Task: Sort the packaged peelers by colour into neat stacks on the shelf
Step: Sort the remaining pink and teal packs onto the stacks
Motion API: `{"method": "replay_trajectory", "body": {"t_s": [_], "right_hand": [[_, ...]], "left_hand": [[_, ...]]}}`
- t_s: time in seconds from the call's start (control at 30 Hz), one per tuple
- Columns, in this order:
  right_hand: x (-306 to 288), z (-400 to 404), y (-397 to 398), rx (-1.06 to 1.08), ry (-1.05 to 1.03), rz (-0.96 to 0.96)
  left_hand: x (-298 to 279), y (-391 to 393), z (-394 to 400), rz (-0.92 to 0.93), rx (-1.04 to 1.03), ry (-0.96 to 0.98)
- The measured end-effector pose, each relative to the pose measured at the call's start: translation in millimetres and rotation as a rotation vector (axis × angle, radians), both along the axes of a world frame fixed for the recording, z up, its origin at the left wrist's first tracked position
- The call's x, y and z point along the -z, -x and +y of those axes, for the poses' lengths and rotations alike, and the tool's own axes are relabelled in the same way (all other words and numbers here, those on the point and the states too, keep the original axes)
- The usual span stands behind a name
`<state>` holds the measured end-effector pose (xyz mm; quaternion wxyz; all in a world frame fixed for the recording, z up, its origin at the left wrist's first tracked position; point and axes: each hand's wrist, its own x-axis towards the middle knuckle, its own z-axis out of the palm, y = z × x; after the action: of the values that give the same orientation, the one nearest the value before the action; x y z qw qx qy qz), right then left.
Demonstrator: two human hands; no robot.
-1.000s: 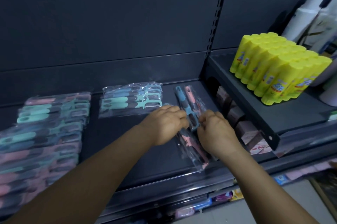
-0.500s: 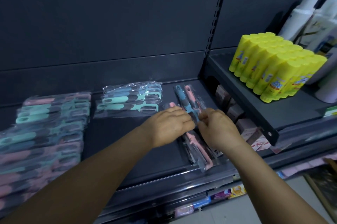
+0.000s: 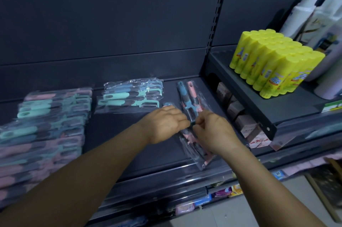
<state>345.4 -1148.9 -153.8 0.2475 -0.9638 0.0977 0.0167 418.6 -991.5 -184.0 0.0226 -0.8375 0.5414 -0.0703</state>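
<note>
Peelers (image 3: 187, 101): we pinch slippery packets with curled left hand (image 3: 164, 123) and right hand (image 3: 212, 132); the pink stack (image 3: 196, 143) may slide off the shelf (image 3: 148, 152).

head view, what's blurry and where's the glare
Head view: dim overall; the mixed pile of pink and mint packaged peelers at left is smeared with blur, the mint and blue peeler stack is sharper, and its clear wrap shows faint glare; the yellow plastic bottles are brightest.

Bagged peelers: mixed pile (image 3: 42, 134) far left of hands; teal-blue stack (image 3: 129, 97) just beyond left hand (image 3: 162, 123); blue-pink bundle (image 3: 190, 101) lengthwise between hands.
</note>
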Motion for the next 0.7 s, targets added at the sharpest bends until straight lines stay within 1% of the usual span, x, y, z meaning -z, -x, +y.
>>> {"method": "replay_trajectory", "body": {"t_s": [0.17,0.27,0.33,0.4,0.5,0.6,0.7], "right_hand": [[-3,-2,12,-0.022,-0.001,0.019],[-7,0,14,-0.053,-0.007,0.024],[-8,4,14,-0.063,-0.024,0.004],[-10,12,11,-0.081,-0.050,-0.019],[-10,30,1,-0.120,-0.094,-0.046],[-10,49,-13,-0.136,-0.104,-0.034],[-6,63,-29,-0.143,-0.138,-0.029]], "left_hand": [[-4,7,6,-0.176,0.093,0.191],[-12,10,11,-0.301,0.109,0.236],[-16,12,19,-0.315,0.088,0.253],[-19,13,32,-0.314,0.018,0.281],[-21,13,59,-0.330,-0.159,0.297],[-18,11,84,-0.306,-0.350,0.205],[-15,8,101,-0.203,-0.495,0.108]]}}
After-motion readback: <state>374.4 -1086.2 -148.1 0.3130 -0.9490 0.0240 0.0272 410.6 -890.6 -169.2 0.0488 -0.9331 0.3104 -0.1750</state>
